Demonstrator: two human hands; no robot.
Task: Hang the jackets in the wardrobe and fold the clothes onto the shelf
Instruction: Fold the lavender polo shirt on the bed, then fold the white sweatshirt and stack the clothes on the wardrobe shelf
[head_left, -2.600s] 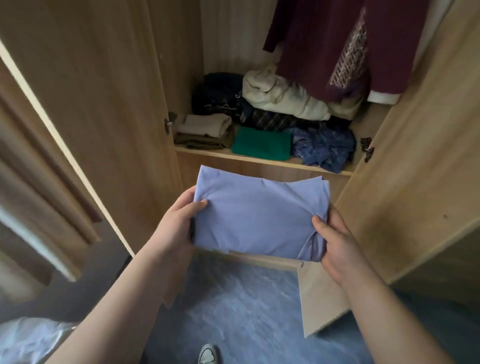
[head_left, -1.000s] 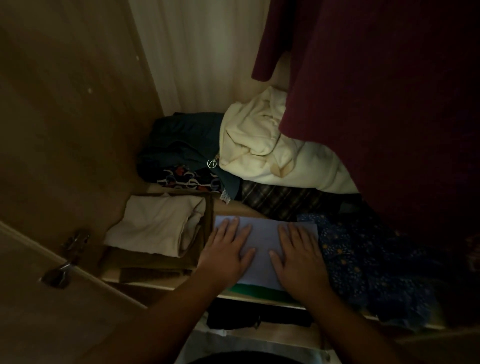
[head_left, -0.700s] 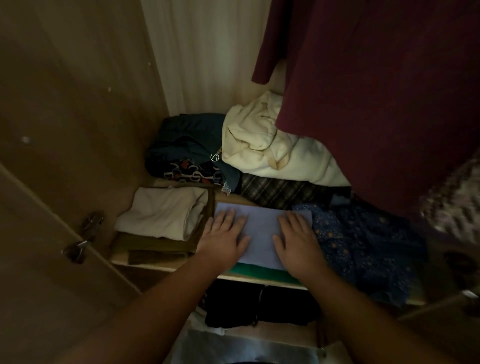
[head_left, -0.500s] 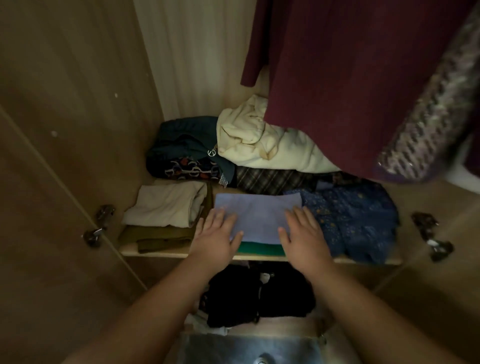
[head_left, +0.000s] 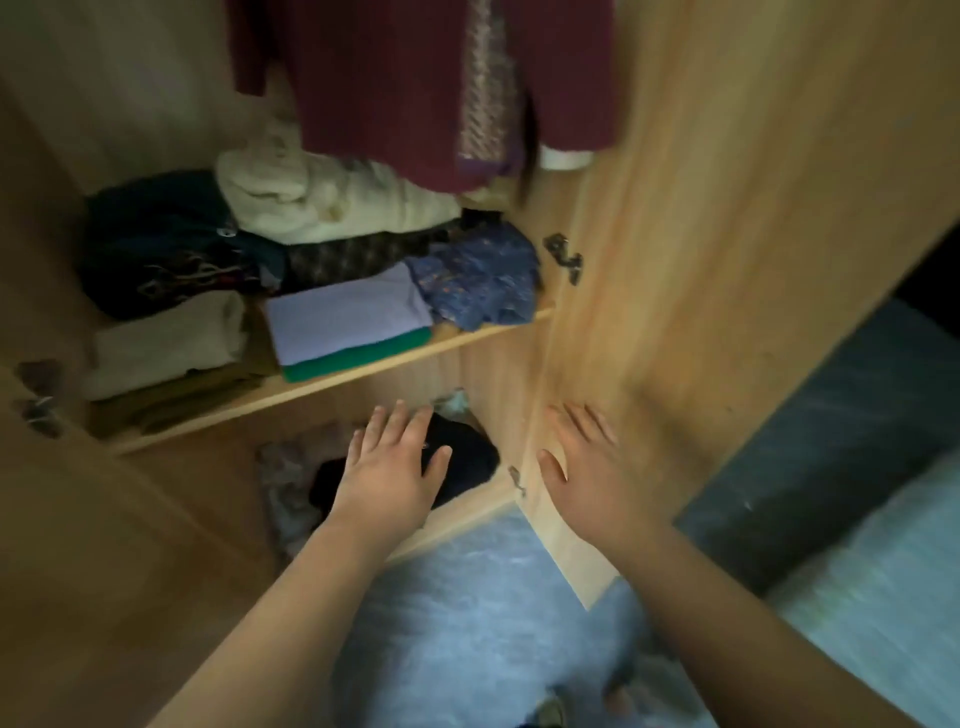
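Note:
A folded lilac garment (head_left: 345, 314) lies on a folded green one (head_left: 358, 358) at the front of the wardrobe shelf (head_left: 332, 383). Beside it sit a folded beige pile (head_left: 166, 345), a blue patterned cloth (head_left: 480, 280), a cream garment (head_left: 322, 205) and dark clothes (head_left: 161, 244). A maroon jacket (head_left: 415, 88) hangs above. My left hand (head_left: 392, 467) hovers below the shelf, fingers straight, holding nothing. My right hand (head_left: 587, 462) is spread flat in front of the right wardrobe door (head_left: 727, 234), also empty.
Black and pale clothes (head_left: 462, 457) lie in the compartment under the shelf. The left wardrobe door (head_left: 78, 545) stands open with a hinge (head_left: 39, 400). Blue-grey floor (head_left: 467, 623) lies below, and a pale bed edge (head_left: 883, 582) shows at the right.
Both hands lifted off the lilac garment and drew back below the shelf, leaving it on the green one. The view pulled back and swung right.

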